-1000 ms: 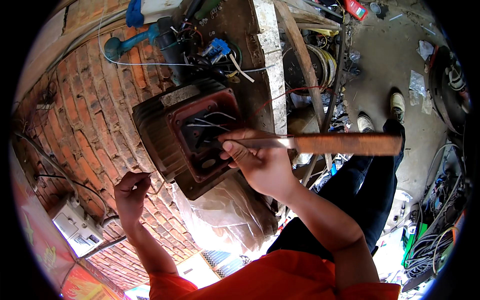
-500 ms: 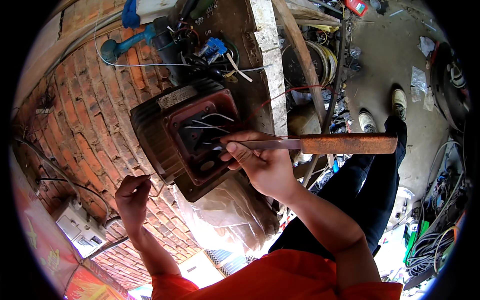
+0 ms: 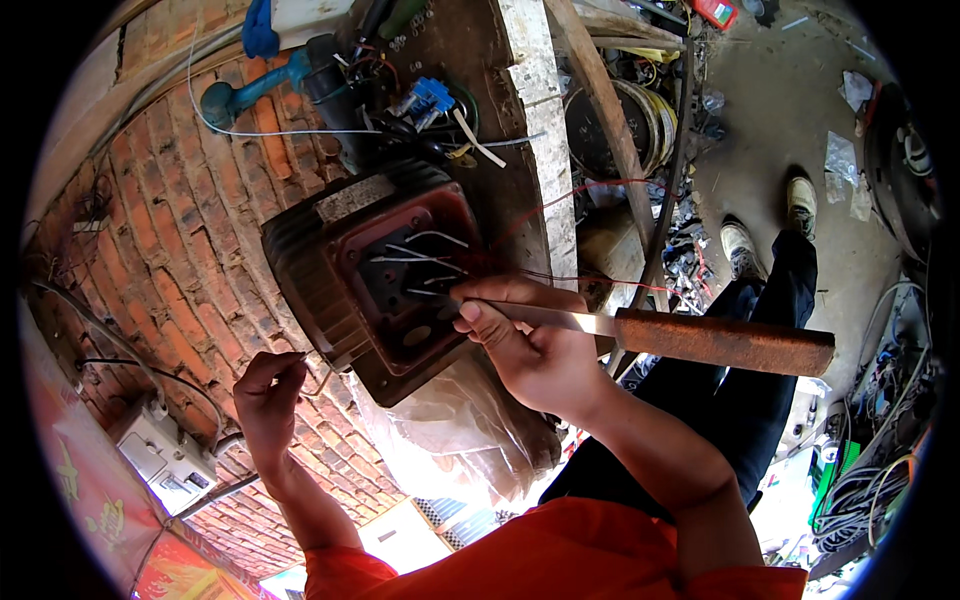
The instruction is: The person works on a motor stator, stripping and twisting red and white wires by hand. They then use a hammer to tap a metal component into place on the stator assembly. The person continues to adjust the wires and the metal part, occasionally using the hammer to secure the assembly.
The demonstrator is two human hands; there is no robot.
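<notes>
My right hand (image 3: 525, 350) grips a knife by its metal blade (image 3: 565, 318); its worn brown handle (image 3: 725, 343) points right. It is at the lower-right edge of a motor's open red-brown terminal box (image 3: 350, 285), from which several white-tipped wires (image 3: 420, 250) and thin red wires stick up. My left hand (image 3: 268, 400) is closed in a pinch on a thin wire (image 3: 315, 388) at the motor's lower left; its end is hard to make out. The ribbed motor body (image 3: 305, 300) stands over crumpled clear plastic sheeting (image 3: 450, 445).
A teal tool (image 3: 225, 100), blue connector (image 3: 428, 98) and cables lie above the motor. A wooden frame (image 3: 610, 110) borders cable coils (image 3: 650, 125). Brick surface (image 3: 180, 250) fills the left, with a pale electrical box (image 3: 160, 450). My legs and shoes (image 3: 800, 200) show over the littered floor.
My right hand has shifted down and right, and the knife handle has tilted downward, its end moving lower. My left hand has moved very slightly to the right and down.
</notes>
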